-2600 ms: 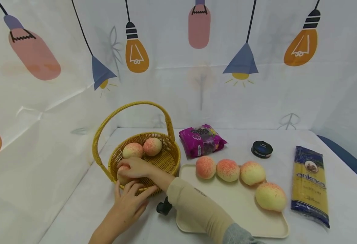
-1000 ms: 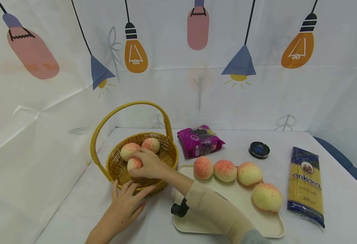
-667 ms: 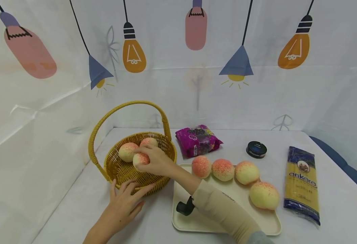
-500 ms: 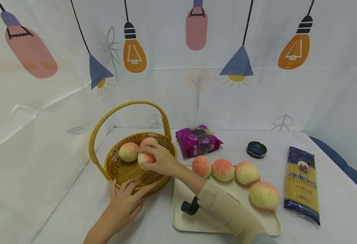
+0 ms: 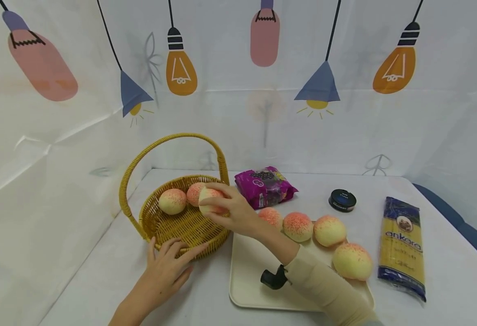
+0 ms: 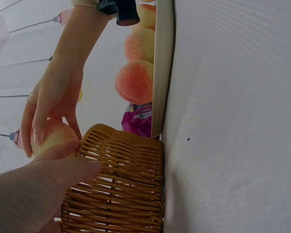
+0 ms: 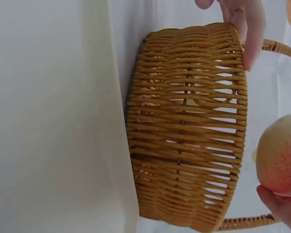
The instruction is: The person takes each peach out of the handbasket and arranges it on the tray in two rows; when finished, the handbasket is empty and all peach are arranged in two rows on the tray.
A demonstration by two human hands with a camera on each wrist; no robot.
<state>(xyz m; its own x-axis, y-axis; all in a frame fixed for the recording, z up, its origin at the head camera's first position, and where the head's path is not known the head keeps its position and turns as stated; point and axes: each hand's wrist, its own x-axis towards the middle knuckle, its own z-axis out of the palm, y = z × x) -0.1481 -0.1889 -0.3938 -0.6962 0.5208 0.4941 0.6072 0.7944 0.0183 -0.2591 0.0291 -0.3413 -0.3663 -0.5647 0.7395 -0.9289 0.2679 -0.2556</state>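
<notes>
In the head view my right hand [image 5: 236, 210] holds a pink-speckled peach [image 5: 211, 201] by its sides, above the right part of a yellow wicker basket [image 5: 185, 231]. The right wrist view shows this peach [image 7: 281, 158] higher than the basket's rim. Inside the basket sit two more peaches, one at the left [image 5: 172, 201] and one at the back [image 5: 195, 194], partly hidden by the held one. My left hand [image 5: 165, 274] rests with spread fingers on the basket's near rim. In the left wrist view its finger [image 6: 77, 170] lies across that rim.
Right of the basket lies a cream tray [image 5: 250, 290], with several peaches [image 5: 298, 226] along its back and right sides. Behind it are a purple packet [image 5: 264, 188] and a dark tin [image 5: 342, 200]. A yellow-and-blue pasta packet [image 5: 402, 246] lies far right. The basket's tall handle [image 5: 173, 138] arches overhead.
My right hand took hold of the peach near the basket's front left, then carried it right and up to the basket's right side. My left hand stays at the rim.
</notes>
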